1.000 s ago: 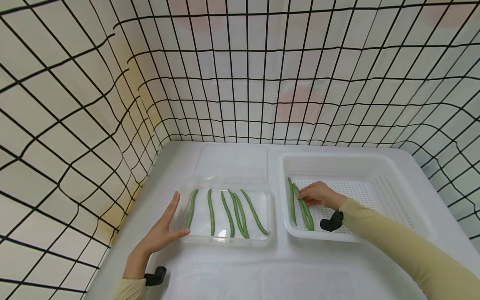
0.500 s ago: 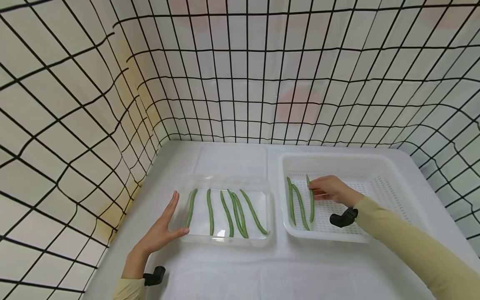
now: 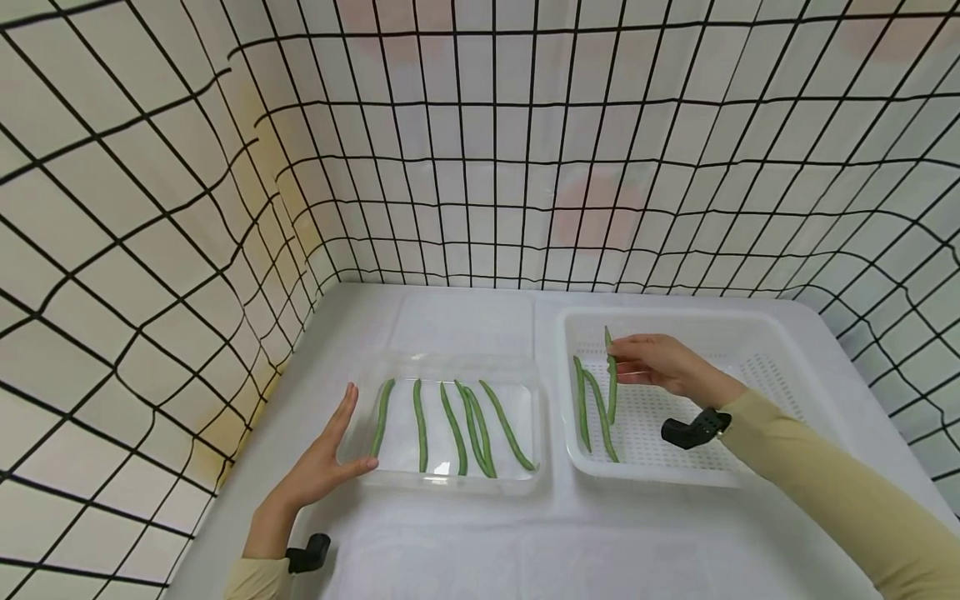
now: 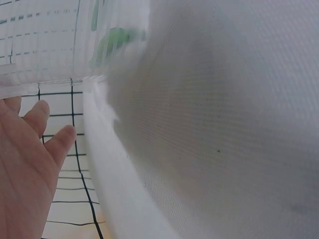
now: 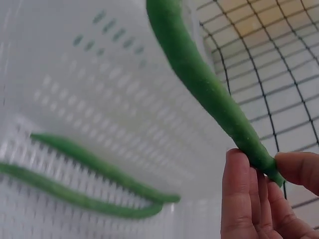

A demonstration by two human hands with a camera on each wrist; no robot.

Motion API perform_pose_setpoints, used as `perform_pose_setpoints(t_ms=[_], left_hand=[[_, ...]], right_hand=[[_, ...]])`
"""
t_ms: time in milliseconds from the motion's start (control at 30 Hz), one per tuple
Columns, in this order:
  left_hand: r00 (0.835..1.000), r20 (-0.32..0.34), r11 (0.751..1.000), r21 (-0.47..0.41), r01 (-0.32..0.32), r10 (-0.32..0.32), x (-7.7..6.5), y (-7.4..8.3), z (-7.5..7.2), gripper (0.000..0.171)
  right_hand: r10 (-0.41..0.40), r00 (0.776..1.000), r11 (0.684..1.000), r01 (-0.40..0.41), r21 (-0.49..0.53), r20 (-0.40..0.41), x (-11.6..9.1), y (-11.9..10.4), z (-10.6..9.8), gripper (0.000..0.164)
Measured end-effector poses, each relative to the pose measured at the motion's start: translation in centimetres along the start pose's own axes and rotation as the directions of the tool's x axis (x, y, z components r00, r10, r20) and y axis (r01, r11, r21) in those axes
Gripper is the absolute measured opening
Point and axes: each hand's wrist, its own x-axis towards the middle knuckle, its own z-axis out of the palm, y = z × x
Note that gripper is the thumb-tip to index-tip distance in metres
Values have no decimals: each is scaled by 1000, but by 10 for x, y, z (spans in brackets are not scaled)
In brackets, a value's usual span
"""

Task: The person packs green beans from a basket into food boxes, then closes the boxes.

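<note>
While one of its ends is pinched, a green bean (image 3: 612, 396) is held up over the white perforated basket (image 3: 652, 475), toward the basket's 10 o'clock side. In the head view its long axis is set nearly on the 12-to-6 line, the longer free length being pointed to 6 o'clock; in the right wrist view it is slanted from 11 to 5, gripped near the 5 o'clock end.

By the right hand (image 3: 660, 362) it is nipped between thumb and fingers, the hand being aimed at 9 o'clock and the pale yellow sleeve (image 3: 832, 492) extended from 4 o'clock. The left hand (image 3: 318, 471) is spread wide, its fingers straightened toward 1 o'clock and its thumb toward 3, with nothing gripped. It is placed by the 8 o'clock corner of the clear tray (image 3: 465, 484); whether the tray is touched cannot be told.

Nine beans are counted: one pinched, two (image 3: 583, 404) laid close together at the basket's 9 o'clock side, and six (image 3: 453, 429) ranged across the tray, the one nearest 9 o'clock being tilted from 1 to 7. Two black wrist devices (image 3: 696, 427) are worn.
</note>
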Motion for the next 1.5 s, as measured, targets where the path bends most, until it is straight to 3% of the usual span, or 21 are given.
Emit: perform_pose_setpoints(t_ms=[233, 400, 600, 833, 1133, 1500], left_hand=[[1000, 3, 1000, 5, -2, 2, -1, 0, 0, 102], [1000, 2, 1000, 4, -8, 8, 0, 0, 0, 102], [1000, 4, 1000, -5, -6, 6, 0, -1, 1, 102], [1000, 4, 1000, -7, -9, 9, 1, -3, 1, 103], [1000, 7, 1000, -11, -10, 10, 1, -3, 1, 104], [1000, 7, 1000, -7, -2, 2, 1, -2, 0, 104]], right_hand=[[-50, 997, 999, 48, 25, 55, 2, -20, 36, 41], [-49, 997, 999, 50, -15, 67, 10, -29, 72, 41], [-36, 994, 996, 44, -72, 103, 25, -27, 111, 36], [-22, 985, 991, 44, -125, 169, 35, -18, 142, 34], [41, 986, 986, -13, -168, 161, 42, -9, 160, 28], [87, 979, 986, -58, -157, 186, 40, -8, 160, 36]])
